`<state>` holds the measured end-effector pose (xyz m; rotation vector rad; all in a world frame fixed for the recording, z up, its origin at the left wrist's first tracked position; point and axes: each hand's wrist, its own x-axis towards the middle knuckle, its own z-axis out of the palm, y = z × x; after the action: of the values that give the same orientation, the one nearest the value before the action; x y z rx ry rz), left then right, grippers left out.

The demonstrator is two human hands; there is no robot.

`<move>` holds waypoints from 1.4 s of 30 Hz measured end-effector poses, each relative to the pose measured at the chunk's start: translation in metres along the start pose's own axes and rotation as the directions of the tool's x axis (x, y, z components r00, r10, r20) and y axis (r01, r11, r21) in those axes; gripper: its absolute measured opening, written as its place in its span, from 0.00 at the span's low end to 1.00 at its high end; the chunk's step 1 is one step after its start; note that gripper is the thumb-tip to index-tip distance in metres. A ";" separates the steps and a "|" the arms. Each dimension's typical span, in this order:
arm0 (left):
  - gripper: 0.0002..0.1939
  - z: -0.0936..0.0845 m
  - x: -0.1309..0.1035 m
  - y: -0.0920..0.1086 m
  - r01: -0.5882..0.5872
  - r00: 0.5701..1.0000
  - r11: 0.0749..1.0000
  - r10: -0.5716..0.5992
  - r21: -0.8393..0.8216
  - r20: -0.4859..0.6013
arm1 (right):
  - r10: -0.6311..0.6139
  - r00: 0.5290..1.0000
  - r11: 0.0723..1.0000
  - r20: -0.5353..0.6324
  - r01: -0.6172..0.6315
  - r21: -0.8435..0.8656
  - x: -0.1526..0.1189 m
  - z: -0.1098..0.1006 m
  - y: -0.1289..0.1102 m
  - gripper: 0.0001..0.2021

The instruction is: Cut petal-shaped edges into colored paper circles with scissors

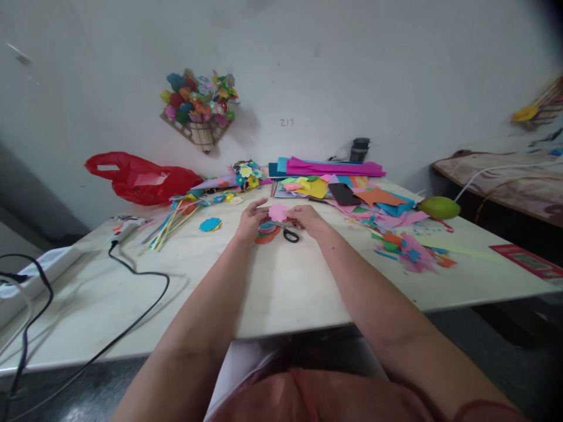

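Note:
A pink scalloped paper flower shape [277, 212] is raised a little above the table between my two hands. My right hand [307, 218] pinches its right edge between thumb and fingers. My left hand [254, 218] is at its left edge with the fingers apart; whether a fingertip touches the paper is hard to tell. Below the flower shape, scissors [291, 235] with black handles lie on the table, their blades partly hidden. Beside them is a small pile of coloured paper rounds [267, 235]. A stack of blue scalloped paper shapes [210, 224] rests left of my left hand.
Paper sheets [316, 187], a dark phone [343, 194] and paper scraps [411, 249] spread across the right side. On the left are paper strips [169, 225], a red plastic bag [141, 179], a power strip [44, 266] and a black cable [145, 272]. Paper flowers [247, 173] lie behind.

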<state>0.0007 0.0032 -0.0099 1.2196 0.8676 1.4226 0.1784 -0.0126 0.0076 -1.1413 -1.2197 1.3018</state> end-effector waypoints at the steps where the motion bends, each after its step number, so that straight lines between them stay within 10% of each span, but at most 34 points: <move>1: 0.28 0.000 0.000 0.001 0.026 0.999 0.999 -0.027 -0.033 -0.024 | 0.000 1.000 1.000 -0.007 0.000 -0.008 0.000 0.000 0.000 0.12; 9: 0.23 0.000 -0.005 0.000 0.221 0.973 0.975 -0.218 -0.026 0.079 | -0.022 0.999 0.996 0.042 0.025 -0.082 0.003 -0.001 0.004 0.11; 32: 0.24 0.001 -0.007 0.002 0.109 0.991 0.989 -0.116 0.102 0.063 | 0.000 0.999 0.992 0.055 0.006 -0.123 -0.002 0.003 0.001 0.12; 42: 0.13 -0.008 0.004 0.009 -0.008 0.985 0.956 0.057 0.292 -0.160 | -0.014 0.999 0.993 0.040 0.019 -0.116 0.004 0.000 0.007 0.11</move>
<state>-0.0092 0.0064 -0.0022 1.3501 1.2111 1.4760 0.1781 -0.0089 0.0006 -1.1904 -1.3458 1.2597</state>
